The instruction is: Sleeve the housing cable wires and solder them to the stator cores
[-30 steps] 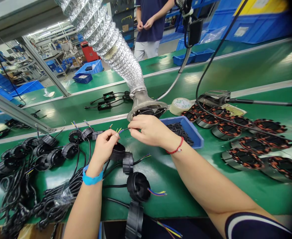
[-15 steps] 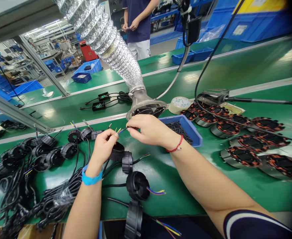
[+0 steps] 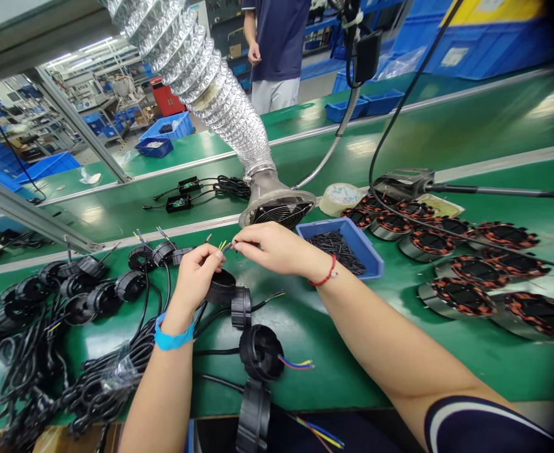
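My left hand [image 3: 200, 272], a blue band at its wrist, is closed in a pinch on thin coloured wires [image 3: 224, 246], yellow-green among them. Just to the right, my right hand [image 3: 271, 247] pinches a small dark piece, seemingly a short black tube, at the wire ends. Fingers partly hide where tube and wires meet. A round black plastic housing [image 3: 222, 286] sits below my left hand. Behind my right wrist, a blue bin [image 3: 373, 261] holds many short black tubes [image 3: 337, 246]. More black housings [image 3: 260, 352] with coloured wires lie nearer me.
A silver duct [image 3: 229, 94] ends in a grilled hood just beyond my hands. Copper-wound stators [image 3: 460, 296] fill the right side. Black housings and coiled black cables [image 3: 116, 371] cover the left. A person [image 3: 279, 50] stands across the bench.
My right hand has shifted slightly left, bringing the dark piece closer to my left fingertips. The wired black boxes behind have slid left. The person opposite has moved right and lowered a hand.
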The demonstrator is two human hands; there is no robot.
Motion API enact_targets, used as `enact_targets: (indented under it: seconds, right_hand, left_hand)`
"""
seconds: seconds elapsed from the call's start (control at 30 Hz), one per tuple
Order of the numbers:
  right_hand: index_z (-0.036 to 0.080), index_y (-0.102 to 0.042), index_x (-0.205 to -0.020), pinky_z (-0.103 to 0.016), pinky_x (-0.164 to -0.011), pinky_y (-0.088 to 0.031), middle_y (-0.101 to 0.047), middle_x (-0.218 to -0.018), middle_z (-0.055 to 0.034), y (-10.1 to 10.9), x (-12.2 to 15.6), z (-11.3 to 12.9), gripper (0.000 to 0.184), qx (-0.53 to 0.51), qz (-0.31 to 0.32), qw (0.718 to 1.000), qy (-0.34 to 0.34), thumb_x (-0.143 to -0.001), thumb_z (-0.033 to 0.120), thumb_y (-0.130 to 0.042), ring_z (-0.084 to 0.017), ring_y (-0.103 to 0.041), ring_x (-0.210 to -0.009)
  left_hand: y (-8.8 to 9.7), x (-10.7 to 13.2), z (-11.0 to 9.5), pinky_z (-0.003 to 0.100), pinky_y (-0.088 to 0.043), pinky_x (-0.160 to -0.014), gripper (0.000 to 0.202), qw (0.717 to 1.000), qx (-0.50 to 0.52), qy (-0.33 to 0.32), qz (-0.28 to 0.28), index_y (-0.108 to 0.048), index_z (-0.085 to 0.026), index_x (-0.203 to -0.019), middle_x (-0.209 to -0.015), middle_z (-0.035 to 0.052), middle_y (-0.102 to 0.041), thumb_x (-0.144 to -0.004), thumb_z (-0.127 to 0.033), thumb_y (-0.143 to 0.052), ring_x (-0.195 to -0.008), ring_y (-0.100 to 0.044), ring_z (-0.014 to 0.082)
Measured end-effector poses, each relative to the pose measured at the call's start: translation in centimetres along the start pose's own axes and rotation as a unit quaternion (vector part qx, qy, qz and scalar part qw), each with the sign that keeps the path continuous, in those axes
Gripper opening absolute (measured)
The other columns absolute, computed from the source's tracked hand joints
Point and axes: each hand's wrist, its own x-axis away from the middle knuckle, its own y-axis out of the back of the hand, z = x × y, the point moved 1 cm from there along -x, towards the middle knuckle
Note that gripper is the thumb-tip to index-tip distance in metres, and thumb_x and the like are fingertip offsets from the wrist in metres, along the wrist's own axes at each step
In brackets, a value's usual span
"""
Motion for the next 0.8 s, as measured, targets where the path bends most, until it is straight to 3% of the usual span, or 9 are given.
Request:
enact_targets:
  seconds: [0.13,0.3,0.63,0.8]
  right_hand:
    - [0.014,-0.068,-0.081,-0.026,-0.067,-0.048,-0.071,-0.077,-0.0040,-0.2,-0.2,-0.4,0.022,-0.188,-0.071,0.976,-0.083,-0.090,0.022,-0.050,-0.013,-0.063,-0.070]
    - [0.015,-0.068,-0.082,-0.027,-0.069,-0.053,-0.071,-0.081,-0.0039,-0.9,-0.4,-0.2,0.020,-0.312,-0.068,0.942,-0.102,-0.086,0.027,-0.052,-0.013,-0.066,-0.072]
    - [0.015,-0.068,-0.080,-0.024,-0.063,-0.043,-0.068,-0.072,-0.0018,-0.9,-0.2,0.2,0.023,-0.167,-0.088,0.979,-0.079,-0.091,0.024,-0.051,-0.011,-0.059,-0.065]
    - [0.016,-0.068,-0.079,-0.027,-0.074,-0.045,-0.070,-0.080,-0.0039,-1.7,-0.3,0.5,0.019,-0.128,-0.147,0.977,-0.085,-0.090,0.022,-0.053,-0.014,-0.062,-0.075]
  left_hand:
    - [0.0,0.1,0.0,0.024,-0.045,-0.059,0.017,1.000,0.016,0.003,0.004,-0.062,-0.017,-0.064,-0.063,-0.0015,-0.061,-0.076,-0.030,-0.060,-0.058,-0.054,0.0113]
    - [0.1,0.1,0.1,0.024,-0.045,-0.060,0.017,1.000,0.012,0.001,0.002,-0.063,-0.017,-0.064,-0.061,-0.0021,-0.060,-0.076,-0.029,-0.060,-0.058,-0.054,0.0113]
    - [0.0,0.0,0.0,0.024,-0.045,-0.059,0.017,1.000,0.004,0.003,-0.004,-0.063,-0.018,-0.063,-0.060,-0.0019,-0.060,-0.075,-0.030,-0.059,-0.057,-0.054,0.0118]
    - [0.0,0.0,-0.1,0.024,-0.044,-0.059,0.018,1.000,-0.004,0.000,-0.005,-0.063,-0.018,-0.064,-0.061,-0.0016,-0.060,-0.076,-0.030,-0.059,-0.058,-0.054,0.0123]
